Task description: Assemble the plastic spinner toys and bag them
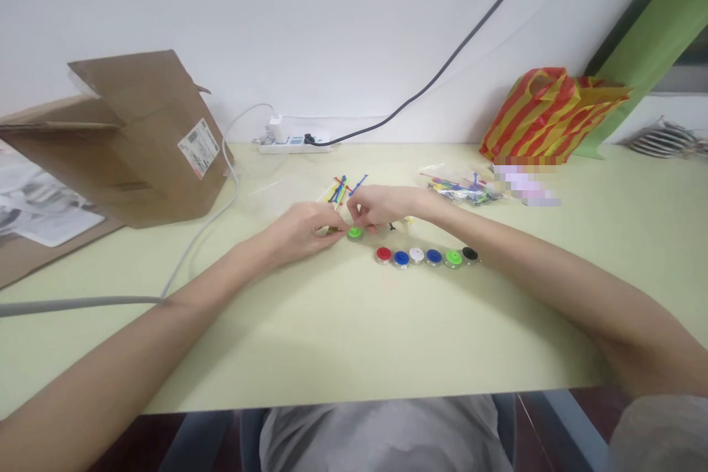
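My left hand (302, 230) and my right hand (379, 205) meet over a small green disc (355, 234) on the pale green table (343, 324). Both hands have their fingers pinched together at the disc; what each pinches is too small to make out. Just right of the disc lies a row of several coloured discs (425, 257): red, blue, white, blue, green and black. Behind my hands lies a loose bunch of thin coloured sticks (340, 190).
A brown cardboard box (144, 140) stands at the left, a grey cable (82, 304) running past it. A white power strip (293, 144) sits against the wall. A clear bag of coloured parts (462, 188) and a red-yellow striped bag (545, 114) lie at the right.
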The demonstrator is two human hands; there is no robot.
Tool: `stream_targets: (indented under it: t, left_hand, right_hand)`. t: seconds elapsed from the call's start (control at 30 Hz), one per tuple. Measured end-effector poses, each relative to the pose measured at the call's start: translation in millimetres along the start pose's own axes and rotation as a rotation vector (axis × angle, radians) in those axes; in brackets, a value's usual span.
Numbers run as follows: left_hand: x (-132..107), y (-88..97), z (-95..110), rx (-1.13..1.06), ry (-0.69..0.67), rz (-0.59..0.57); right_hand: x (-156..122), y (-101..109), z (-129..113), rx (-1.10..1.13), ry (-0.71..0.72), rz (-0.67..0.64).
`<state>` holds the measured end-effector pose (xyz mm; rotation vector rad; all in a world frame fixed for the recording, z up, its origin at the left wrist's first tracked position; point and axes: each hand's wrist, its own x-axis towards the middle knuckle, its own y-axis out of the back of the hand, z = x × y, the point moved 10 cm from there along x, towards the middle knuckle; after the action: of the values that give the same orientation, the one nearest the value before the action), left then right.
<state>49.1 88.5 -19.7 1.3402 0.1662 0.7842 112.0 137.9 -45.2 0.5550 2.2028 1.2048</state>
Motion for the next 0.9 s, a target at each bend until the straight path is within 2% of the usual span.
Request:
stream_targets:
  t: [0.1,0.2,0.3,0.43,0.63,0.73,0.9]
  left_hand:
    - [1,-3.9,5,0.030,-0.019,-0.043]
    - [1,-5.2,6,0.043,-0.013,-0.049]
    - [0,-3.6,4,0.105,-0.037,-0.009]
    - [-3,-2.0,9,0.332,-0.190,0.070]
    - [-5,3.4,13,0.528,-0.234,0.143]
    - [-5,4.1,16,0.560,-0.254,0.153]
    - [-5,1.4,17,0.612,-0.282,0.175]
  right_hand:
    - [2,-1,-2,-0.140,-0.051,0.042]
    - [3,2,-9,-0.221,-0.012,0.088]
    - [1,0,-16,-0.133,0.073,0.039]
    - [-6,0,-23,-0.046,0.136,-0.024]
    - [-8,2,-28,-0.171,0.131,0.009]
    - [-8,1,-30,-0.186,0.141,0.016]
    - [-4,1,-30,-0.286,0.185,0.098]
